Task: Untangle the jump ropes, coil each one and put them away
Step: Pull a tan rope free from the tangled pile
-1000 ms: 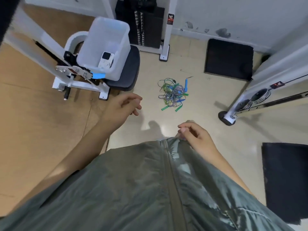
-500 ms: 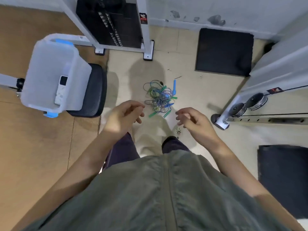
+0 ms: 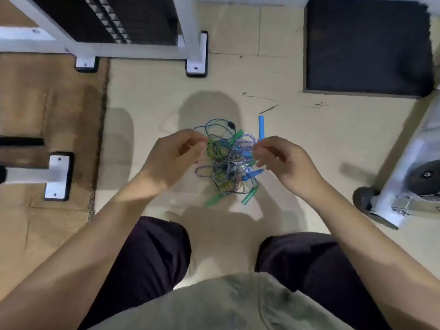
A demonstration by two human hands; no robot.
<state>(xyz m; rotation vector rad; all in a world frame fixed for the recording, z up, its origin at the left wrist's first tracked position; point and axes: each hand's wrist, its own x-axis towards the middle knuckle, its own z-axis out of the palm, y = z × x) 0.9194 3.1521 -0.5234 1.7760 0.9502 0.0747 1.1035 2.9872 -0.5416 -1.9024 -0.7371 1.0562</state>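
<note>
Where half a second ago both hands hung short of the tangle of jump ropes (image 3: 228, 163), the left hand (image 3: 176, 156) and right hand (image 3: 283, 160) now hover over its two sides, fingers loosely curled; whether either has hold of a cord cannot be told. The tangle lies on the floor (image 3: 309, 139), between the machine frame (image 3: 190, 32) and the knees (image 3: 164, 246).

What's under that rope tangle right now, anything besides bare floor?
The tangle of jump ropes lies on pale floor; nothing else shows around its edges. Whatever sits beneath its dense middle is covered by cords.
</note>
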